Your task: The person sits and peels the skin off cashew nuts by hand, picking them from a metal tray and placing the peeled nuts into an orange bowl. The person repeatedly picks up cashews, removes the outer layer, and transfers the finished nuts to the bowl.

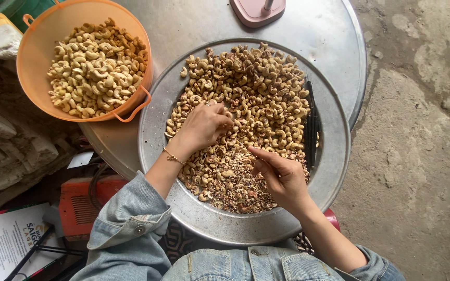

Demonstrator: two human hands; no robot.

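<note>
Left hand [204,125], palm down with fingers curled loosely into the heap of unpeeled cashew nuts [256,99], a thin gold bracelet [173,156] at the wrist; whether it grips any nut cannot be told. Right hand [279,174], fingers drawn together with the forefinger stretched toward the left hand, resting on the nuts near the heap's middle; any nut pinched in it is hidden. Both hands lie inside a wide, shallow metal tray [334,156]; broken skins and darker fragments [225,182] gather between the hands and toward the person; a black slender tool [311,130] lies on the nuts just beyond the right hand. The tray sits on a round metal bench [339,62]. Beyond the left hand, an orange plastic basket [37,78] with loop handles holds pale peeled cashews [92,67], its rim touching the tray. Past both hands, a pink base with a post [256,10] stands at the bench's far edge. Below the left sleeve [126,229], a white printed card package [6,239] with dark lettering lies beside a red grilled box [79,203]; concrete floor [417,156] lies outside the right hand.
</note>
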